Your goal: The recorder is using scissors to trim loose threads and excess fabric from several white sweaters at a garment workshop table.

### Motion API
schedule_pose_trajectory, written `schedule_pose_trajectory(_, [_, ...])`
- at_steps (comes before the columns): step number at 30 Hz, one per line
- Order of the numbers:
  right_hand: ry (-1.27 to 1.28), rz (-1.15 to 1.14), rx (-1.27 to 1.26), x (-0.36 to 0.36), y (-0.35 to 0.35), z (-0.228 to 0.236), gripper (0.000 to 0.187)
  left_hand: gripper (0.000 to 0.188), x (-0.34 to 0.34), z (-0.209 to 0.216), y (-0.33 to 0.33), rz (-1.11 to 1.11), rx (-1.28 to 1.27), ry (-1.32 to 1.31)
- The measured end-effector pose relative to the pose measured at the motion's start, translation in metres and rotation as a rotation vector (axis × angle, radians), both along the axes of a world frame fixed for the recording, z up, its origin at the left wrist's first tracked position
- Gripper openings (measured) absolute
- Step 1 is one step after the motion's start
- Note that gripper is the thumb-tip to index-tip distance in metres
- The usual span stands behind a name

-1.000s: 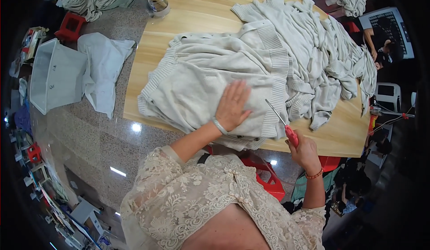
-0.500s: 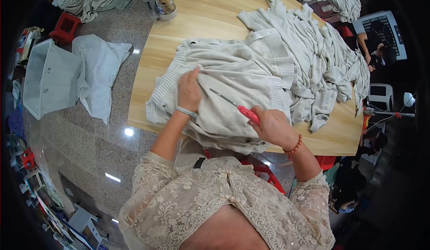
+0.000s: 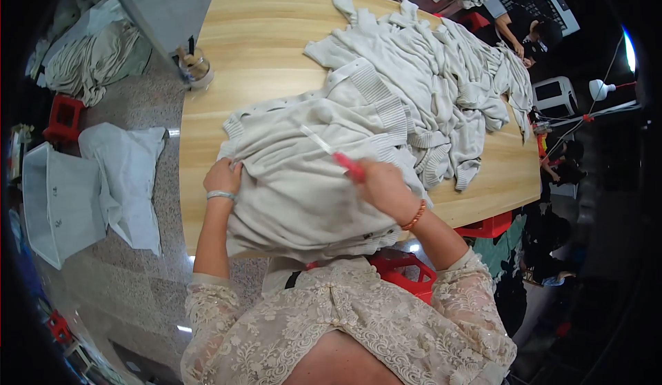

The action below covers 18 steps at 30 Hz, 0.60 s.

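A pale grey knitted cardigan (image 3: 303,178) lies bunched on the table in front of me, its ribbed edges at the far and right sides and a few buttons near the front. My left hand (image 3: 224,177) is closed on the fabric at the garment's left edge. Above the middle of it, my right hand (image 3: 383,186) grips a pair of scissors (image 3: 339,159) by the red handle. Their slim, bright blade points away and to the left; motion blurs it, so I cannot tell whether it touches the knit.
More pale knitwear (image 3: 441,82) is heaped across the right of the wooden table (image 3: 255,19). A jar of tools (image 3: 198,69) stands at its far left edge. On the floor at left are a white bin (image 3: 72,199) and a red stool (image 3: 64,117). Another person works at far right.
My left hand has moved left and down to the garment's edge and grips it there. The right hand with the scissors has shifted slightly left. My view has turned too.
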State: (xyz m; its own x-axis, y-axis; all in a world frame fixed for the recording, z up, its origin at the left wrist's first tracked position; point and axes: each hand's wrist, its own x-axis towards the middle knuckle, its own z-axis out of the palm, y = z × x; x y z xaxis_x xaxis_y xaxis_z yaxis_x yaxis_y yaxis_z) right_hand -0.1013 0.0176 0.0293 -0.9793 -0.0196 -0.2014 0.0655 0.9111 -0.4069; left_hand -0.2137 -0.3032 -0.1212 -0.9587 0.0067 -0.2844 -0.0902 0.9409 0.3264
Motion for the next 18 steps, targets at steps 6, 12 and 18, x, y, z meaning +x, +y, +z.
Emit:
schedule_pose_trajectory(6, [0.101,-0.499,-0.195,-0.069,0.132,0.007,0.046,0.039,-0.057,-0.024,0.003,0.012,-0.018,0.286])
schedule_pose_trajectory(12, [0.162,-0.547,-0.177,-0.189,0.142,-0.050,0.042,0.058,-0.109,-0.091,-0.027,-0.026,-0.041,0.281])
schedule_pose_trajectory(18, [0.164,-0.488,-0.048,-0.236,0.127,-0.113,0.038,0.053,-0.125,-0.097,-0.012,-0.008,0.129,0.074])
